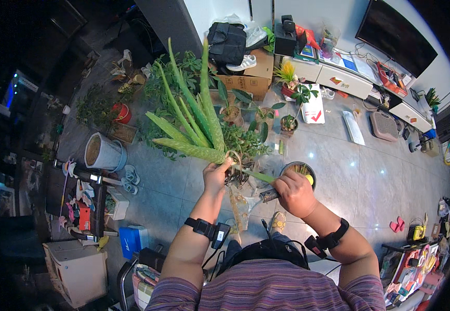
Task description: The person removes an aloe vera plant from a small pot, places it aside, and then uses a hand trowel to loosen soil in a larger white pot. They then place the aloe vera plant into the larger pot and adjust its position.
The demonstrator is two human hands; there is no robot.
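Note:
A large aloe vera plant [201, 114] leans up and away, its long green leaves spread toward the far left. My left hand [215, 177] is closed around its base, where pale dry stem and dark roots [238, 178] show. From that base a single green aloe leaf [260, 176] stretches right into the closed fingers of my right hand [295, 193]. Under those fingers sticks out the black handle [269, 195] of a tool. Whether my right hand grips that handle too, I cannot tell. Just beyond my right hand stands a round dark pot [314, 176] with a yellow object at its edge.
Leafy potted plants [256, 122] crowd the floor beyond the aloe. A pale bucket-shaped planter [100, 151] stands left, near grey shoes [130, 175]. At the back are a cardboard box [245, 85] and a white cabinet [341, 78]. A rack of small items [411, 272] is at lower right.

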